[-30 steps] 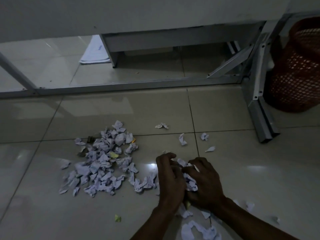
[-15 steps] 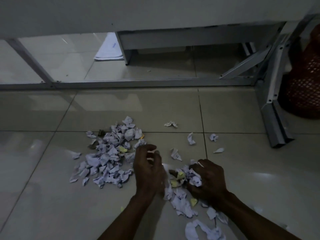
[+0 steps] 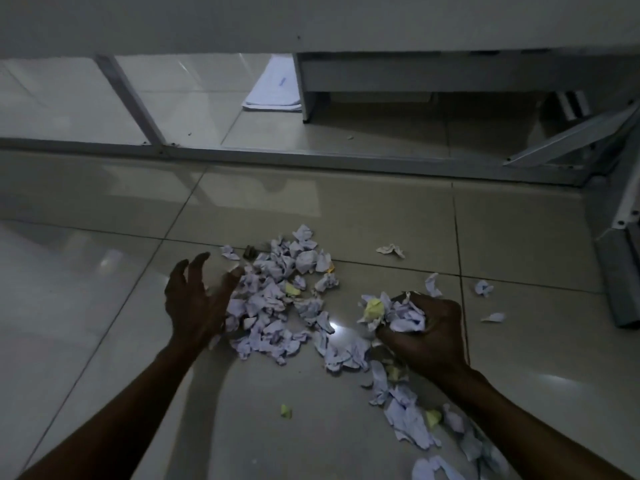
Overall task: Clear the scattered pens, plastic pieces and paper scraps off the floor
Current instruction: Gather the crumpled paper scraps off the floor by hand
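A heap of crumpled white paper scraps (image 3: pixel 277 292) with a few yellow bits lies on the glossy tiled floor (image 3: pixel 104 341). My left hand (image 3: pixel 194 299) is at the heap's left edge, fingers spread, its palm side against the scraps. My right hand (image 3: pixel 426 330) grips a bunch of crumpled scraps (image 3: pixel 394 311), white with one yellow piece. More scraps (image 3: pixel 408 414) trail along my right forearm toward the bottom edge. Single scraps (image 3: pixel 391 250) lie apart to the right (image 3: pixel 483 287). A small dark piece (image 3: pixel 249 251) sits at the heap's top left.
A grey metal frame bar (image 3: pixel 311 157) runs across the floor beyond the heap, under a white desk panel (image 3: pixel 311 22). A metal leg (image 3: pixel 620 271) stands at the right edge. A stack of white paper sheets (image 3: pixel 273 95) lies under the desk. A yellow bit (image 3: pixel 286 411) lies near me.
My left hand left the right hand, swung left and opened at the heap's left edge. My right hand closed round a bunch of scraps and rose slightly. The red basket left view.
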Available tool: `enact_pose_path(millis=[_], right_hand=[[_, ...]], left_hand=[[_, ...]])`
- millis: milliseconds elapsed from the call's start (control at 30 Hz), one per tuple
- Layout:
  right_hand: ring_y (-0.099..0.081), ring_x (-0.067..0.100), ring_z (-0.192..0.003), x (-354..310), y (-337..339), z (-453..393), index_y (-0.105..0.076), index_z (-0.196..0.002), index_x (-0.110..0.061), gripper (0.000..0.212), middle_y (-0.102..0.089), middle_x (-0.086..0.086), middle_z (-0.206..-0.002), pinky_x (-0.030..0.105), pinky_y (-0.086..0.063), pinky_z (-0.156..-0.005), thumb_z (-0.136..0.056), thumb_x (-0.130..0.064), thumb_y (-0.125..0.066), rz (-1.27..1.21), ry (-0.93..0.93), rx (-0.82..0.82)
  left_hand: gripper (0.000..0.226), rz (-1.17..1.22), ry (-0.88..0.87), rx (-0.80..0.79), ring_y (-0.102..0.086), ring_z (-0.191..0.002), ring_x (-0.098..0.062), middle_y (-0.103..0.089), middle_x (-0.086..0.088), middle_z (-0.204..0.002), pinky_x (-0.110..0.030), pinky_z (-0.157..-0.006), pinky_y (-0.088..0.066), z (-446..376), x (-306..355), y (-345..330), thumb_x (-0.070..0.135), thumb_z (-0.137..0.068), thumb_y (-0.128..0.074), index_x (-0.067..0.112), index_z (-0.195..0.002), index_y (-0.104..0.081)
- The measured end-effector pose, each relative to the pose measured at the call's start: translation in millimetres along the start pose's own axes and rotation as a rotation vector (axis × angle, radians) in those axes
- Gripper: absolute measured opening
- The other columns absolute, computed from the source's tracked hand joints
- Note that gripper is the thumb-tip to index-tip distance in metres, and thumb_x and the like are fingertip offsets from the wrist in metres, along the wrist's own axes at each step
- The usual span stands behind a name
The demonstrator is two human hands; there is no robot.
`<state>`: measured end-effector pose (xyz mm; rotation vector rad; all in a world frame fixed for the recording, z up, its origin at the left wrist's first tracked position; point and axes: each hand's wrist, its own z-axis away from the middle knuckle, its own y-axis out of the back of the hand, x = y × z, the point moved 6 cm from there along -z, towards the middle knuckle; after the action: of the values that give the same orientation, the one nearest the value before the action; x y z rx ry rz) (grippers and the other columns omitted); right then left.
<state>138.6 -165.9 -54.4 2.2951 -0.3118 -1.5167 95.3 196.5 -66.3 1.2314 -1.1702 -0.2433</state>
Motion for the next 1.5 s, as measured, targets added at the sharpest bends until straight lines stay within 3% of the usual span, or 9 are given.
enact_pose_path(millis=[133, 200, 367, 567, 833, 933, 1133, 1333, 1500], right_hand=[[-0.042, 0.022, -0.044, -5.4, -15.7, -13.9, -0.043, -0.048, -0.006, 0.045, -0.046, 0.004, -0.045, 0.034, -0.037, -0.043, -0.059, -0.013, -0.086, -0.001, 0.017, -0.005], [-0.044, 0.019, -0.044, -4.4, -23.3, -17.4, -0.045, -0.049, -0.009, 0.044, -0.047, 0.0, -0.046, 0.032, -0.037, -0.044, -0.059, -0.015, -0.087, 0.011, 0.022, -0.01], [-0.041, 0.001, -0.049, -1.7, -41.1, -22.4, -0.044, -0.056, -0.032, 0.033, -0.047, -0.013, -0.051, 0.023, -0.037, -0.048, -0.064, -0.035, -0.076, 0.0, 0.029, -0.015], [-0.05, 0.023, -0.049, 3.2, -67.7, -17.4, -0.055, -0.057, -0.01, 0.036, -0.053, 0.003, -0.056, 0.029, -0.044, -0.046, -0.063, -0.037, -0.078, 0.261, 0.128, -0.054], [-0.061, 0.026, -0.062, 18.5, -83.3, -7.4, -0.067, -0.073, -0.011, 0.028, -0.064, 0.008, -0.07, 0.02, -0.037, -0.063, -0.069, -0.038, -0.071, 0.282, 0.128, -0.068], [-0.056, 0.023, -0.058, 9.3, -83.1, -9.4, -0.052, -0.074, -0.027, 0.014, -0.06, 0.005, -0.065, 0.02, -0.033, -0.062, -0.071, -0.035, -0.063, 0.228, 0.163, -0.064], [-0.033, 0.007, -0.052, 4.4, -76.0, -14.0, -0.027, -0.071, -0.04, 0.039, -0.035, -0.013, -0.058, 0.02, -0.03, -0.052, -0.068, -0.024, -0.062, 0.086, 0.215, -0.059], [-0.052, 0.023, -0.049, 25.0, -60.2, -9.6, -0.053, -0.053, -0.004, 0.031, -0.054, 0.005, -0.054, 0.036, -0.044, -0.05, -0.069, -0.022, -0.071, -0.061, 0.05, -0.036], [-0.058, 0.007, -0.055, 17.7, -40.3, -2.7, -0.058, -0.058, -0.012, 0.022, -0.061, -0.005, -0.058, 0.028, -0.048, -0.055, -0.069, -0.022, -0.074, -0.171, -0.044, 0.089]], left_hand=[[0.121, -0.061, -0.117, -0.368, -0.005, -0.148, -0.025, 0.003, 0.004, -0.162, -0.061, -0.115, -0.01, 7.6, -26.6, -17.6, 0.103, -0.04, -0.038, 0.049, -0.146, -0.018], [0.13, -0.119, -0.219, -0.446, 0.003, -0.149, -0.022, 0.007, 0.007, -0.162, -0.064, -0.113, -0.003, 13.0, -23.2, -30.5, 0.103, -0.035, -0.041, 0.047, -0.149, -0.012], [0.126, -0.149, -0.449, -0.459, 0.0, -0.149, -0.02, -0.002, 0.009, -0.162, -0.065, -0.114, -0.007, 22.9, 4.2, -52.4, 0.097, -0.042, -0.054, 0.046, -0.15, -0.016], [0.128, -0.097, -0.598, -0.466, 0.003, -0.15, -0.019, -0.006, 0.007, -0.162, -0.062, -0.116, -0.006, 54.1, 33.9, -72.7, 0.096, -0.044, -0.054, 0.035, -0.152, -0.021], [0.15, 0.04, -0.642, -0.474, 0.004, -0.15, -0.019, 0.001, 0.004, -0.163, -0.053, -0.119, 0.0, 98.3, 85.5, -91.2, 0.087, -0.039, -0.069, 0.022, -0.155, 0.0], [0.139, 0.179, -0.575, -0.428, -0.007, -0.149, -0.019, -0.012, -0.001, -0.161, -0.048, -0.12, -0.009, 104.8, 95.9, -103.7, 0.084, -0.046, -0.07, 0.026, -0.154, -0.005], [0.099, 0.288, -0.604, -0.294, -0.043, -0.129, -0.027, -0.052, -0.014, -0.134, -0.048, -0.108, -0.035, 105.0, 98.8, -112.5, 0.064, -0.06, -0.076, -0.001, -0.13, -0.053], [0.045, 0.306, -0.688, -0.269, -0.054, -0.105, -0.027, -0.063, -0.011, -0.11, -0.042, -0.091, -0.045, 110.1, 106.9, -106.7, 0.038, -0.076, -0.073, 0.007, -0.108, -0.067], [0.031, 0.18, -0.772, -0.177, -0.052, -0.085, -0.028, -0.065, -0.014, -0.09, -0.036, -0.072, -0.046, 120.5, 114.9, -101.6, 0.033, -0.076, -0.067, 0.004, -0.087, -0.07]])
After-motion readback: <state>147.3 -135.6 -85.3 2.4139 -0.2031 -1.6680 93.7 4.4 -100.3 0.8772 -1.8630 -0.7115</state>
